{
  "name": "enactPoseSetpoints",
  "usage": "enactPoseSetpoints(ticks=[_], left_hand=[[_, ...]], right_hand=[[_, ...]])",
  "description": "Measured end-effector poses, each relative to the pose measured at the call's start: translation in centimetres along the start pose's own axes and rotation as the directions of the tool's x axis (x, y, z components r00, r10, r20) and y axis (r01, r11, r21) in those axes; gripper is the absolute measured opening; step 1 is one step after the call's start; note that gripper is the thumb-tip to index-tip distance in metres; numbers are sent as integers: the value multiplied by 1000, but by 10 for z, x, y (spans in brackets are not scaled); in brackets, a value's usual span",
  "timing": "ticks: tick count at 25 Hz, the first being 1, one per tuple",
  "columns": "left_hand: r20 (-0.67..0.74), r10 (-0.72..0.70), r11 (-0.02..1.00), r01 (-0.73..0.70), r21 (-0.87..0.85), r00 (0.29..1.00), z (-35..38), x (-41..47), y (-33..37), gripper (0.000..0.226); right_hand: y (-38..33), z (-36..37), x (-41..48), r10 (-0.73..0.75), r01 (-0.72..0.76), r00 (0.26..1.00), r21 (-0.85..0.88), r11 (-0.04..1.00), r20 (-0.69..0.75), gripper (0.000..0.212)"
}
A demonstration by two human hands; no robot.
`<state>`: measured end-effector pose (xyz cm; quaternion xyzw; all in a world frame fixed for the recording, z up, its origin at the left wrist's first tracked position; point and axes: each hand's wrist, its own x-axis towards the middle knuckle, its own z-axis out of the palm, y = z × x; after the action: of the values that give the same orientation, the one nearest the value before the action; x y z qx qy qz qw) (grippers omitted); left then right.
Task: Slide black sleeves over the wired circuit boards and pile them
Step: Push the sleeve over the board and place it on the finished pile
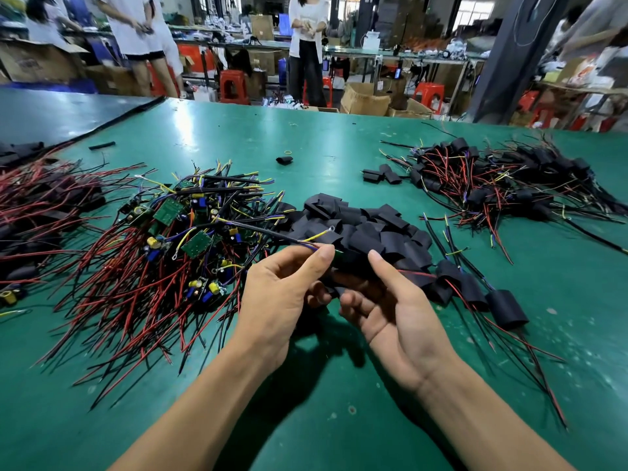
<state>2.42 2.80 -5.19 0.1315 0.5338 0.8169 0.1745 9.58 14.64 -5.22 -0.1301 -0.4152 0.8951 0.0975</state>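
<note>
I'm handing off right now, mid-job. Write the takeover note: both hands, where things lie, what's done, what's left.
Left hand: pinches the wired board at its lead end.
Right hand: grips a black sleeve at that board; a green edge shows, so the sleeve is not fully on.
Bare boards: a tangled heap to the left on the green table.
Empty sleeves: a heap just beyond the hands.
Done: sleeved boards near right, and a larger pile at far right.
Left: seat this sleeve, pile the board, then work through the bare heap.
</note>
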Motion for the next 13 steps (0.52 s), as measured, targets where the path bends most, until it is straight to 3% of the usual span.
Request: enactPoseSetpoints(ticks=[4,7,10,13], left_hand=[[37,-46,999,47,-28,998,-2,1,0,34],[89,-127,991,130,-34,988,-4,1,3,30],[101,-180,983,184,-31,979,-4,2,5,28],[128,-185,981,190,-27,974,-5,2,6,32]], right_hand=[[2,1,-1,37,-38,999,19,999,30,33],[0,0,-1,-116,116,993,-88,989,8,37],[-6,-7,-1,-288,277,958,-328,903,18,26],[-11,-11,0,-343,339,937,-391,856,63,38]])
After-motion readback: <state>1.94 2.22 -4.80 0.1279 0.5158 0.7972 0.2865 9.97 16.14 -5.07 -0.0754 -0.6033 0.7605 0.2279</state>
